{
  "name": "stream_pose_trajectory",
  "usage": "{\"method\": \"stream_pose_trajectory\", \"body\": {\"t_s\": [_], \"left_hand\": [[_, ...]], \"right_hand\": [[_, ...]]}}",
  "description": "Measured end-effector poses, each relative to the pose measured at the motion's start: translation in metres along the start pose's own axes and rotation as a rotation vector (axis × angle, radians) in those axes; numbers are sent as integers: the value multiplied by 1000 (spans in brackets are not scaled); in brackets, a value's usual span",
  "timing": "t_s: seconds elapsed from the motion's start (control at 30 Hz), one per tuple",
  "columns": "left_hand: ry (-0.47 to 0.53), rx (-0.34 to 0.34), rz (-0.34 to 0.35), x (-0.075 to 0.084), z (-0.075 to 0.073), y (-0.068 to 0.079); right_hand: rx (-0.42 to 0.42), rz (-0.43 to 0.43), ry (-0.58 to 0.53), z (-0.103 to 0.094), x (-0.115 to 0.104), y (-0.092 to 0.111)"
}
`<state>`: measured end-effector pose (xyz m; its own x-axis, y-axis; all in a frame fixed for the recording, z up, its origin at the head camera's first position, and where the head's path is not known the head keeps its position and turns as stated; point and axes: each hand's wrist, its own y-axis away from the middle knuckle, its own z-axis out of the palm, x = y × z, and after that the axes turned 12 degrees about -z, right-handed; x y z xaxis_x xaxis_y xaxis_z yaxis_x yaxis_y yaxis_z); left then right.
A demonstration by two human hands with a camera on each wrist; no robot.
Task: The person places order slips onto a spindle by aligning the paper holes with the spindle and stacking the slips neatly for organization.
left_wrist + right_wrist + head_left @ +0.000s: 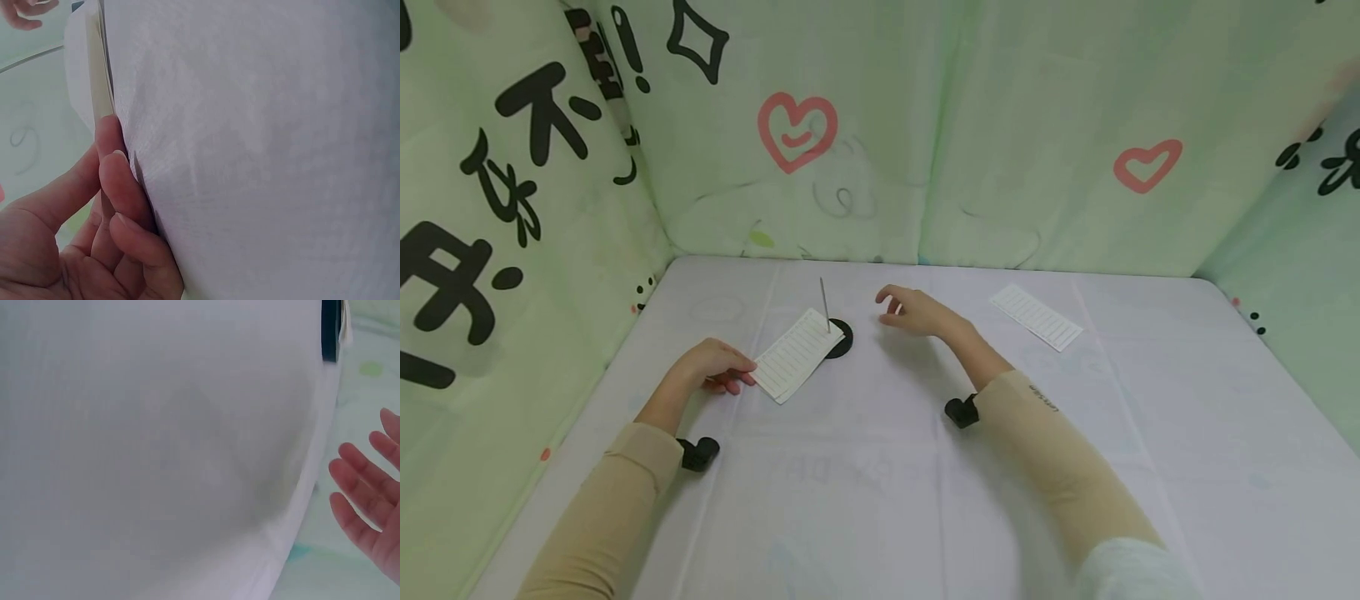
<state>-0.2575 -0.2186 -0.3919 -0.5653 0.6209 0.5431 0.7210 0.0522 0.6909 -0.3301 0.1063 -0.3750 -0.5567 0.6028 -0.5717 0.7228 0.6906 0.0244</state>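
Right now, from my remote seat, I see my left hand resting on the white-covered worktop, its fingers curled round the near corner of a lined white slip and pinching it against the cloth. The slip stretches away from that grip, up and to the right, and its far end lies over the black round base of a paper spike, whose thin metal pin stands upright just past the paper's far edge (I cannot tell whether the pin pierces the slip or merely stands behind it). My right hand hangs just above the worktop to the right of the spike, near it but not touching; its fingers are spread and loosely bent, holding nothing. A second lined slip lies flat on the worktop well off to the right of that hand, apart from everything else. Both forearms wear tan sleeves, and green padded walls printed with red hearts and black characters close in the worktop on three sides.
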Motion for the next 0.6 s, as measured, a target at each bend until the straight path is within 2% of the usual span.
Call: {"method": "stream_pose_trajectory", "body": {"t_s": [0.17, 0.4, 0.6], "left_hand": [[3, 0, -1, -1, 0, 0], [8, -6, 5, -2, -1, -1], [4, -1, -11, -2, 0, -2]], "right_hand": [[58, 54, 49, -22, 31, 21], [73, 272, 184, -48, 74, 47], [64, 412, 225, -59, 105, 68]]}}
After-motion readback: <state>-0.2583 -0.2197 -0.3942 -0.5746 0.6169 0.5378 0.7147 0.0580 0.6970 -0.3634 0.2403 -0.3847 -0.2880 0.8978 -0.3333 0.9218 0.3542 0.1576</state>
